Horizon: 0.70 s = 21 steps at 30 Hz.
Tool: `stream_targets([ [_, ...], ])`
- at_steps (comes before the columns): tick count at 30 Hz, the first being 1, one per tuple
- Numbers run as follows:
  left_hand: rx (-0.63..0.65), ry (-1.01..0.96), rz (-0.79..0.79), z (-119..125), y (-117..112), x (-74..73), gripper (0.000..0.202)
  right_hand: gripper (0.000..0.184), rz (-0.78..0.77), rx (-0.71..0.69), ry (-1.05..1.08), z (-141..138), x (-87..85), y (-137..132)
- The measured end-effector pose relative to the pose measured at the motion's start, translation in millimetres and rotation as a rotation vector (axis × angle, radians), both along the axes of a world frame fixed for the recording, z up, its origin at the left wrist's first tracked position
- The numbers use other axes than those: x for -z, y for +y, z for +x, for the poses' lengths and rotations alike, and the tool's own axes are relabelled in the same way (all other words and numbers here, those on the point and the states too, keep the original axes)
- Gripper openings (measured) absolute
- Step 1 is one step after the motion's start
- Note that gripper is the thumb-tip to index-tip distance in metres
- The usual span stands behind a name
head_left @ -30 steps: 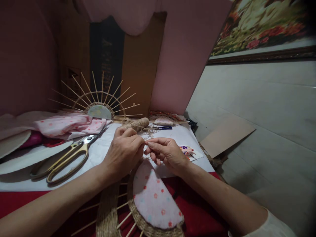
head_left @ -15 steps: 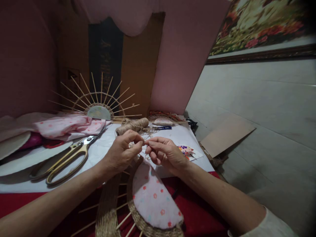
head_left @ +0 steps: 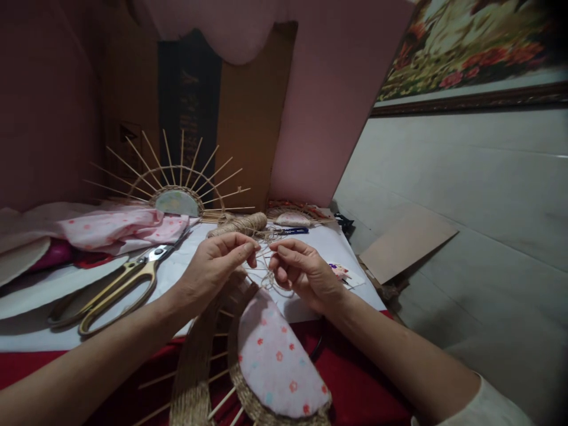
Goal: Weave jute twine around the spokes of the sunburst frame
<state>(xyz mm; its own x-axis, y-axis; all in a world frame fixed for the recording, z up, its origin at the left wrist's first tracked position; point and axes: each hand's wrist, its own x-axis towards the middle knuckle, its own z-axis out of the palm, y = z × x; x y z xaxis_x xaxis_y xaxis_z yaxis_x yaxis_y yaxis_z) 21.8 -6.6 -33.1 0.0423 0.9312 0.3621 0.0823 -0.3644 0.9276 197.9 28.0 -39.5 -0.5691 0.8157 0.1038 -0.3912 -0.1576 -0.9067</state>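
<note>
My left hand (head_left: 222, 260) is closed in a pinch, thumb against forefinger, on thin jute twine (head_left: 271, 283). Just to its right, my right hand (head_left: 304, 269) pinches the twine too, with a small gap between the fingertips. Loose strands hang and curl under both hands. Below them lies a woven half-round fan frame with thin sticks and a broad twine band (head_left: 193, 367). Its half-moon centre (head_left: 279, 361) is covered in pink flowered cloth and edged with braided twine. The exact grip on the strand is too small to make out.
Large gold-handled scissors (head_left: 128, 284) lie at left beside pink flowered cloth (head_left: 119, 225). Behind my hands are a twine roll (head_left: 242, 225) and a blue pen-like tool (head_left: 293, 231). A second stick frame (head_left: 177, 203) leans against cardboard (head_left: 255, 118). The tiled wall (head_left: 488, 225) bounds the right.
My hands have moved slightly apart, the right one a little to the right, opening a gap between the fingertips. More loose twine shows between them. The woven frame has hardly moved.
</note>
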Motion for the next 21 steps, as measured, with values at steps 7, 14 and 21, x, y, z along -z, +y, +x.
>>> stream_targets([
  [7, -0.447, 0.352, 0.189, -42.5, 25.0, -3.1, 0.025, 0.014, -0.040, -0.025, 0.018, 2.9, -0.9, 0.4],
  [14, -0.525, 0.522, 0.039, -77.2, 40.1, -3.1, 0.035, 0.017, -0.051, -0.010, 0.011, 1.6, 2.6, 0.4],
  [21, -0.544, 0.798, -0.008, -79.3, 36.6, -5.1, 0.019, 0.020, -0.119, -0.020, 0.011, 0.3, 0.2, -1.2],
])
